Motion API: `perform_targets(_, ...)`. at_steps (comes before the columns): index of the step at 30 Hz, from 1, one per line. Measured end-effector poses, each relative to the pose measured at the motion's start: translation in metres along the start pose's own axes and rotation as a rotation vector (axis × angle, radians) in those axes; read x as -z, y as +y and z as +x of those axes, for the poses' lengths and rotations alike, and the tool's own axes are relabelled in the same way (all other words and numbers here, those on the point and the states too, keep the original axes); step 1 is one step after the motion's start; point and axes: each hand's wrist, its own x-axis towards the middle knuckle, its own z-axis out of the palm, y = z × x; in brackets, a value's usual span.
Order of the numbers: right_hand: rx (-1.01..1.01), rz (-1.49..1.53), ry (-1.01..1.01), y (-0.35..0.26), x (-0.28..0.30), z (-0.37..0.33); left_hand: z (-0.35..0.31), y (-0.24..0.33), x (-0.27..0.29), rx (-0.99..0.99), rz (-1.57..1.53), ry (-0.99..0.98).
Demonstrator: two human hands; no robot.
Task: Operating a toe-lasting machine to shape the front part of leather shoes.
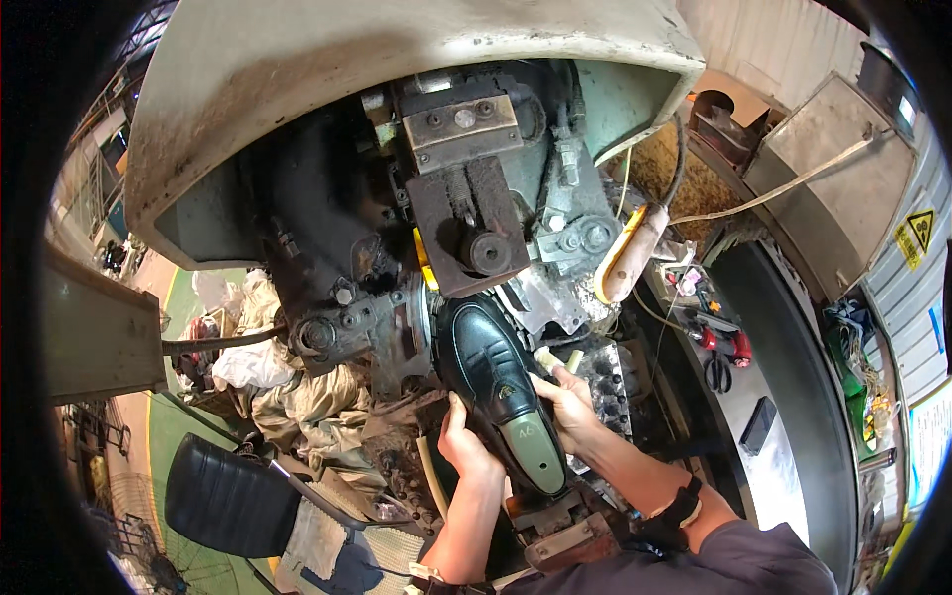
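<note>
A black leather shoe point(480, 362) on a green last point(536, 442) sits toe-first in the jaws of a dark, greasy machine point(466, 228). Against the shoe's left side my left hand point(468, 444) is closed, its thumb and palm edge showing and the other fingers hidden underneath. My right hand point(571, 405) grips the opposite side near the opening, thumb on the upper. The toe lies beneath the machine's dark block with a round boss point(487, 254). Below the heel is a metal support point(572, 540). How the hidden fingers meet the sole cannot be seen.
A pale curved machine hood point(416, 35) overhangs the work. A worn lamp-like handle point(632, 254) hangs at the right on a cable. Beyond it, a metal ledge holds scissors point(718, 374) and a dark phone-like object point(758, 426). A black chair point(233, 496) and cloth heaps point(307, 407) stand left.
</note>
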Motion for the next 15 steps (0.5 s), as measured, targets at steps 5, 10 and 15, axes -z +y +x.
perform_targets(5, -0.026, -0.05, 0.03, -0.002, -0.002, -0.001, 0.001, 0.0, -0.001, 0.031, 0.011, 0.009)
perform_targets(10, 0.025, -0.035, 0.047, 0.002, -0.004, 0.002, 0.016, -0.005, 0.014, 0.012, 0.009, -0.042)
perform_targets(15, 0.053, -0.037, 0.018, 0.01, 0.012, 0.015, 0.015, -0.007, 0.006, -0.063, -0.024, 0.018)
